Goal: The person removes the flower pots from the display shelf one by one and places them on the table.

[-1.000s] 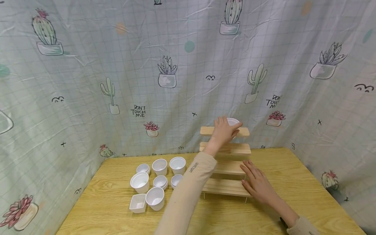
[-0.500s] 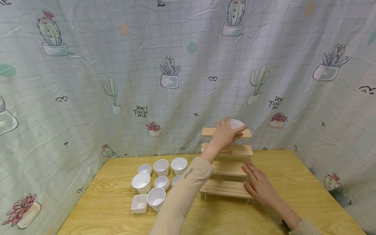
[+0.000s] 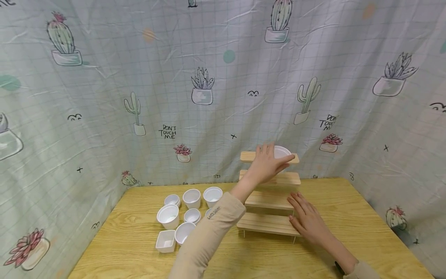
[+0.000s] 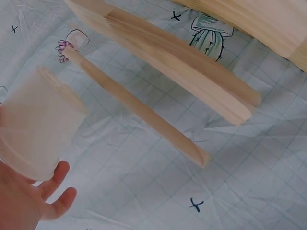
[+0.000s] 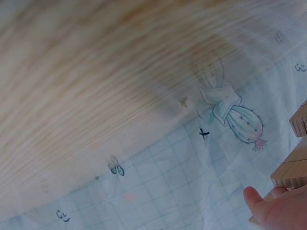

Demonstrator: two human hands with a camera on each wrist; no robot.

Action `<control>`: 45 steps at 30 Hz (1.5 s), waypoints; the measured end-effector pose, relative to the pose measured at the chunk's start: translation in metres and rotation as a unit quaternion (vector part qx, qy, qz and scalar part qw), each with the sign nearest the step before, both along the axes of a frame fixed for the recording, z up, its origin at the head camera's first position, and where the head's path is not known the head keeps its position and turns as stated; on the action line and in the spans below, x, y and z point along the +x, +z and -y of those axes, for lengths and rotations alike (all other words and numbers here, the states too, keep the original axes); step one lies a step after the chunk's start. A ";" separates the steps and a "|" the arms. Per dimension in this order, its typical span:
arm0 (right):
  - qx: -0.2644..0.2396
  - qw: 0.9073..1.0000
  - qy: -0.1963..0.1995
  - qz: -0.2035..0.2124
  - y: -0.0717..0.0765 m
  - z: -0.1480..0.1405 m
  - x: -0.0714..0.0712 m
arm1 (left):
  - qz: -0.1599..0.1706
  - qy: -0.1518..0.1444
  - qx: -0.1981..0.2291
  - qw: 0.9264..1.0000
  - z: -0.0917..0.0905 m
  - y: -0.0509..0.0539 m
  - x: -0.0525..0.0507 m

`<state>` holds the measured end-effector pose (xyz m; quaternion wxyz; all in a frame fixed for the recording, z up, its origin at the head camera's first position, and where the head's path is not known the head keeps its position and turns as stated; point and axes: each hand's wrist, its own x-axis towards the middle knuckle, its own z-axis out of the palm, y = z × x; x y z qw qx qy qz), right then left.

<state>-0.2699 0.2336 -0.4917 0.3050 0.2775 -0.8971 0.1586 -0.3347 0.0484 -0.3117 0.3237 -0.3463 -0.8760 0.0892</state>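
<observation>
My left hand [image 3: 267, 164] grips a white plastic pot [image 3: 281, 152] at the top plank of a wooden four-tier stand [image 3: 268, 221]. The left wrist view shows the pot [image 4: 41, 127] tilted, with a visible gap between it and the planks [image 4: 144, 112]. Part of it lies behind the fingers in the head view. At the stand's right side, my right hand [image 3: 308, 221] lies with fingers extended against the ends of the lower planks. The right wrist view shows only part of that hand [image 5: 283, 211], beside the plank ends [image 5: 292, 172].
Several white round pots [image 3: 168, 216] and a square one [image 3: 165, 241] stand on the table [image 3: 115, 248] left of the stand. My left sleeve [image 3: 209, 232] covers some of them. A cactus-print curtain [image 3: 223, 97] hangs behind.
The left hand has brought the pot slightly down and toward me, over the front of the top plank. My right hand stays against the stand. The head view has shifted a little.
</observation>
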 end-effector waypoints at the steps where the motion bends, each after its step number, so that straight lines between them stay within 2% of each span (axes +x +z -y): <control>1: -0.003 1.000 0.000 -0.001 0.000 0.000 0.000 | 0.013 0.006 -0.001 1.000 0.002 0.004 0.006; 5: -0.012 1.000 0.002 -0.008 0.001 0.001 0.000 | 0.019 0.015 -0.004 1.000 0.009 0.003 0.012; 10: -0.011 1.000 0.002 -0.015 0.000 0.001 0.000 | 0.014 0.012 -0.013 1.000 0.018 -0.003 0.019; 16: -0.013 1.000 0.005 -0.012 0.000 0.001 0.000 | 0.038 0.006 -0.018 0.999 0.028 -0.010 0.030; 23: -0.009 1.000 0.002 -0.014 0.000 0.000 0.002 | 0.040 -0.027 -0.010 0.999 0.045 -0.014 0.046; 30: 0.002 1.000 -0.003 -0.014 0.001 0.000 0.000 | 0.027 -0.040 -0.026 0.999 0.063 -0.016 0.062; 35: -0.002 1.000 -0.007 -0.005 -0.001 0.000 -0.001 | 0.018 -0.046 -0.023 0.999 0.074 -0.016 0.069; 45: -0.007 1.000 -0.007 0.007 -0.001 -0.001 -0.001 | 0.016 -0.079 -0.012 0.997 0.097 -0.020 0.088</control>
